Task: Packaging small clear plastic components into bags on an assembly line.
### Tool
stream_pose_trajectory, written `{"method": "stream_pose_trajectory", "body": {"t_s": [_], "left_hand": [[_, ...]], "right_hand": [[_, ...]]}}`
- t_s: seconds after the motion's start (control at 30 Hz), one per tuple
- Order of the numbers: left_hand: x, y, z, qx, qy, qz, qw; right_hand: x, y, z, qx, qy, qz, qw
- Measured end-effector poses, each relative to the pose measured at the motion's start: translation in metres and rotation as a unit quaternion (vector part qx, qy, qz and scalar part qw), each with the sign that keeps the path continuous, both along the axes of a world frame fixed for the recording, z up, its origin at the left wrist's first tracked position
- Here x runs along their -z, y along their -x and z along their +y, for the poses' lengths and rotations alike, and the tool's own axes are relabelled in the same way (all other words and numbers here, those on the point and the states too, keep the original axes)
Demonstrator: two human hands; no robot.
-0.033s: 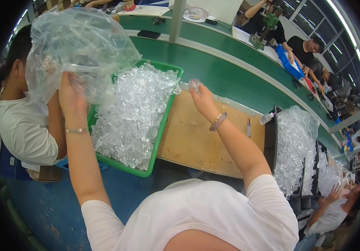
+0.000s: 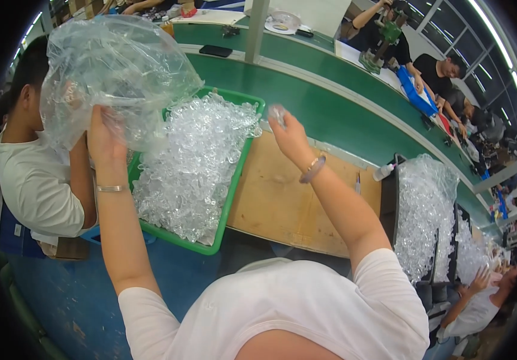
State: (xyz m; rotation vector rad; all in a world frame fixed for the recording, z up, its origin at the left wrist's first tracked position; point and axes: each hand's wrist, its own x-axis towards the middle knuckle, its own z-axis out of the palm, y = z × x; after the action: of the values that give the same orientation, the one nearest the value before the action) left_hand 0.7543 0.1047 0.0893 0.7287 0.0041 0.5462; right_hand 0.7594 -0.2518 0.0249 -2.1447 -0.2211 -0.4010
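Observation:
A large clear plastic bag (image 2: 120,57) is held up at the left by my left hand (image 2: 107,135), whose fingers are closed on its lower edge. Beneath and to the right of the bag stands a green crate (image 2: 229,207), heaped with small clear plastic pieces (image 2: 189,162). My right hand (image 2: 290,135) is raised past the crate's right rim, above the far side of the wooden board. Between its fingers is a small clear plastic piece (image 2: 276,113), blurred, its exact shape hard to make out.
A brown wooden board (image 2: 276,186) lies right of the crate, with a pen (image 2: 357,183) and a small white bottle (image 2: 383,171) at its right. Beyond is a black bin (image 2: 420,222) of clear pieces. A green bench (image 2: 306,96) runs behind; a person (image 2: 36,174) sits close at left.
My right hand has shifted slightly to the left with the small clear piece. My left hand still grips the bag, nearly in the same place.

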Motion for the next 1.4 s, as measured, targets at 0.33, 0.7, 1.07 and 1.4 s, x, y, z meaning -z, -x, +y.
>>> {"method": "stream_pose_trajectory", "body": {"t_s": [0.33,0.7,1.07,1.4], "left_hand": [[0.030,0.015,0.003,0.227,0.033,-0.173,0.958],[-0.010,-0.005,-0.057,0.243,0.113,-0.014,0.963],[0.003,0.020,-0.217,0.408,-0.057,0.034,0.910],[0.014,0.195,-0.400,0.626,-0.035,0.163,0.761]], "right_hand": [[-0.030,-0.127,0.113,-0.223,0.262,0.045,0.938],[-0.057,-0.075,0.027,-0.201,-0.160,0.259,0.931],[-0.097,0.114,-0.094,-0.168,-0.492,0.027,0.853],[-0.060,0.286,-0.145,0.086,-0.218,0.016,0.972]]}}
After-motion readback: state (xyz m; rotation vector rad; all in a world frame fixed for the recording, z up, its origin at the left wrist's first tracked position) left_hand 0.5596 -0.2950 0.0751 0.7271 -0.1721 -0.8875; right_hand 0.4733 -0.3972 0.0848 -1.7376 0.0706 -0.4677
